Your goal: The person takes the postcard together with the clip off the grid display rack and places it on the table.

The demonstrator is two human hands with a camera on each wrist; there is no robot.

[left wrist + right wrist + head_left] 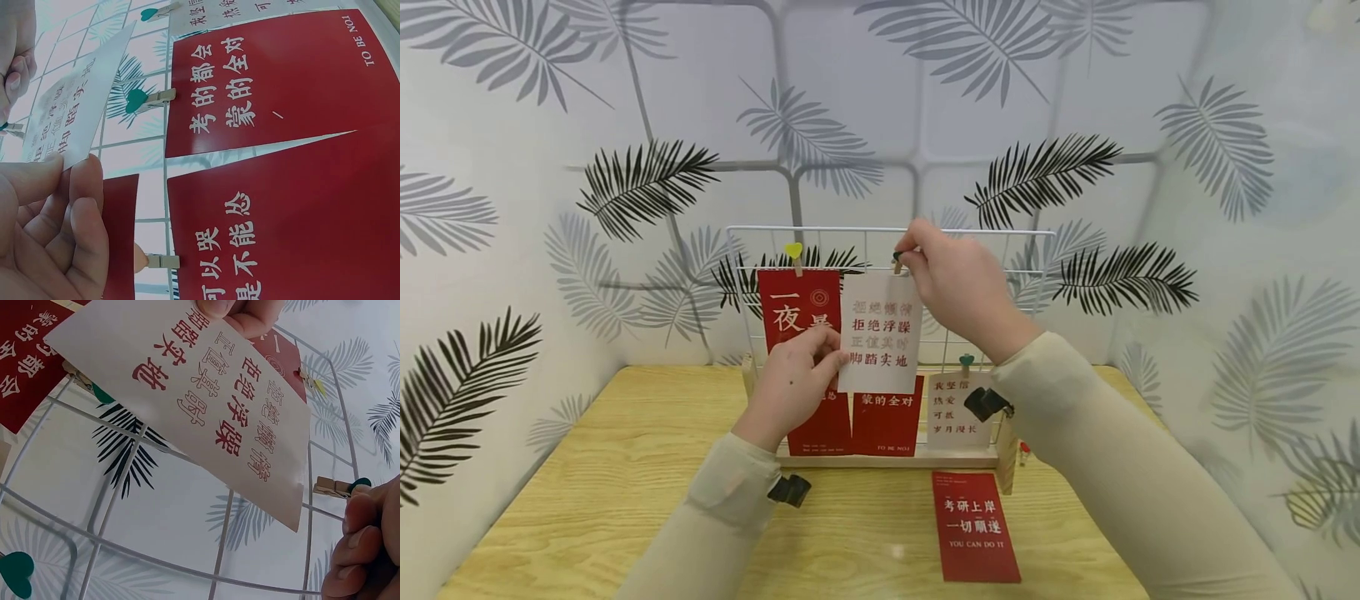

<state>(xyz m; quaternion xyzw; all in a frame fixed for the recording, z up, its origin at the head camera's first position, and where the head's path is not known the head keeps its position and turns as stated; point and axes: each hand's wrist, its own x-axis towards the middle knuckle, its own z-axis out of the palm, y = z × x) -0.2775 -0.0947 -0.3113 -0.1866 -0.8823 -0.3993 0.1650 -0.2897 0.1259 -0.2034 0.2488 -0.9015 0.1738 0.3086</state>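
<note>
My left hand (792, 379) pinches the left edge of a white card (880, 333) with printed red characters, held up before a white wire grid rack (985, 271). At the card's top right corner, my right hand (964, 287) pinches a small wooden clothespin (331, 486) with a dark green heart on it. In the right wrist view the clothespin sits at a grid wire, close beside the card's end. Behind the card hang red cards, one under a clothespin with a yellow heart (793, 250). The left wrist view shows my left thumb and fingers (87, 219) on the card's edge.
At the rack's lower right, another white card (958, 412) hangs from a green-heart clothespin (966, 363). A loose red card (976, 527) lies on the wooden table (625, 467) in front. Something small and red (1025, 450) hangs by the rack's right wooden foot (1007, 454).
</note>
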